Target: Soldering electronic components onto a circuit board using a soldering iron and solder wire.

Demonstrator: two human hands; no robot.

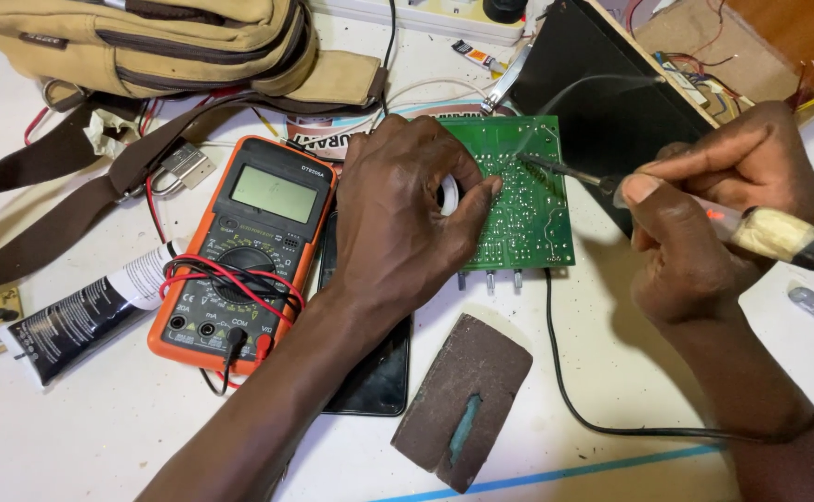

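A white worktop (pixel 81 418) fills the view, crowded with repair gear. At its middle lies a green circuit board (pixel 528 209), solder side up, with 3 small stubs poking out along its near edge. The left hand (pixel 407 223) rests on the board's left part, fingers curled shut around a white roll (pixel 448 195) that only partly shows, thumb tip pressed onto the board. The right hand (pixel 704 209) sits just right of the board, closed in a pen grip on a soldering iron (pixel 676 200); the iron's dark tip (pixel 542 164) touches the board near its upper middle, between the 2 hands, and thin smoke rises from that spot. The iron's black cord (pixel 593 418) loops across the worktop below the board.

Left of the left hand stands an orange multimeter (pixel 239 251) with red and black leads coiled on its dial. A black phone (pixel 374 376) lies partly under the left forearm. Near the front sits a brown block (pixel 463 400) with a green streak. A black-and-white tube (pixel 86 316) lies at far left, a tan bag (pixel 146 42) with brown straps at top left, and a black panel (pixel 602 93) just behind the board.
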